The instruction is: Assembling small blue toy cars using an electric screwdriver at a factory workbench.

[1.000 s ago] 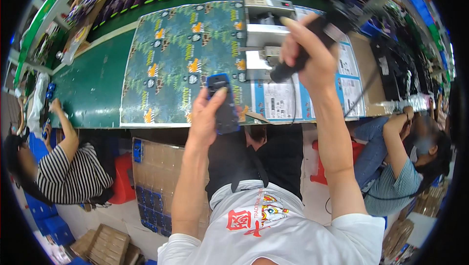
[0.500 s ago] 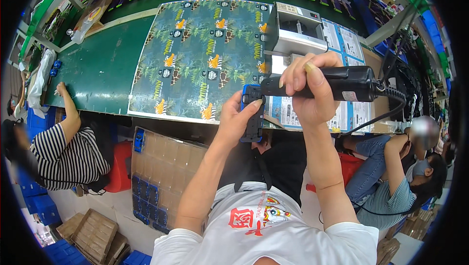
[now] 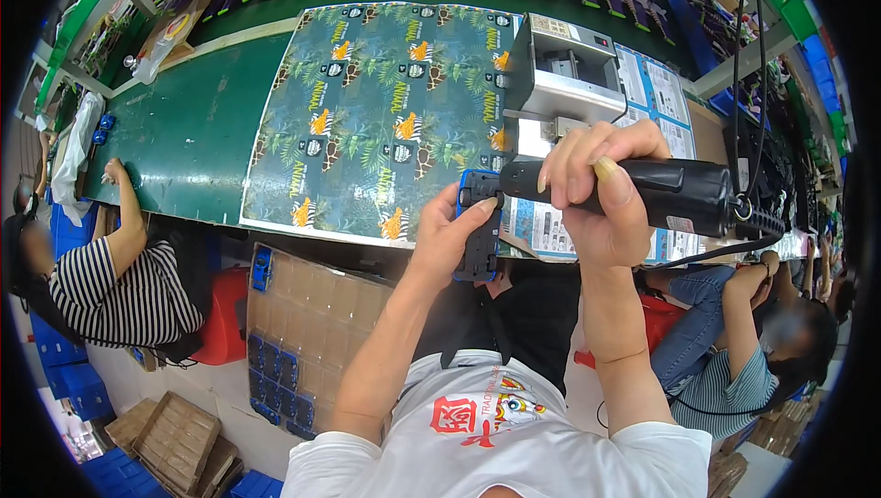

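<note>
Between the thumb and fingers of my left hand [image 3: 440, 239] is a long, narrow plastic part [image 3: 480, 250], black on its upper face with blue edges. My right hand [image 3: 606, 190] is wrapped round a black corded electric screwdriver [image 3: 684, 193], held sideways with its cord end to the right. The screwdriver's front end is at the upper right of the plastic part; whether the bit touches it cannot be made out. Both hands are just over the near edge of the bench, in front of the animal-printed sheet [image 3: 358, 158].
A metal box-like device [image 3: 574, 67] stands on the bench beyond my right hand. Below left is a carton tray [image 3: 317, 305] holding several blue and black parts. People sit at the left [image 3: 119, 287] and right [image 3: 725, 351]. Purple items line the far side.
Both hands have shifted slightly down and to the right in the picture, with the part and screwdriver still held. The bench and metal device also appear a little shifted.
</note>
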A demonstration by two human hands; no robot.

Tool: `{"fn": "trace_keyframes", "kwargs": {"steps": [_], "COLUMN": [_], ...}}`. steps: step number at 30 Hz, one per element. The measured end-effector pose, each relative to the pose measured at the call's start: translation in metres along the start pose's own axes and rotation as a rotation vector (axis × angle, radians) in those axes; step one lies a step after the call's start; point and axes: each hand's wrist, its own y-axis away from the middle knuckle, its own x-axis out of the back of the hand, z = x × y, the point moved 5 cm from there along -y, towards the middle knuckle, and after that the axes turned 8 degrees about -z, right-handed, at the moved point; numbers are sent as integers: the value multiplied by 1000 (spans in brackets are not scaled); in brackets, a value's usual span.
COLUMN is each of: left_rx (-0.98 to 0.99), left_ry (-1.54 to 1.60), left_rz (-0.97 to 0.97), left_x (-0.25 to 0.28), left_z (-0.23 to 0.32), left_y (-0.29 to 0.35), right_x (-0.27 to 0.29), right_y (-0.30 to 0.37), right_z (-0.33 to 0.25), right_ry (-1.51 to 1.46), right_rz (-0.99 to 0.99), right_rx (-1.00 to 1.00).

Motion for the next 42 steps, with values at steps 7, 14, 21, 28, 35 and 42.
{"fn": "trace_keyframes", "kwargs": {"steps": [7,14,21,28,35,42], "left_rx": [-11,-9,26,-11,-237,-194], "left_ry": [-57,-64,-70,-83,-372,-294], "left_rz": [-1,17,-10,29,75,133], "left_x": [1,-5,-8,2,-6,7], "left_z": [2,1,1,6,0,6], "left_y": [-1,-6,-8,-5,-23,3], "right_x": [7,9,11,12,58,48], "right_y": [1,6,7,2,19,13], "right_z": [9,5,2,29,20,35], "right_ry": [67,105,100,155,67,109], "right_rz": [3,-10,16,-4,-31,-161], "right_rx": [-30,-76,-125,-171,-23,-110]}}
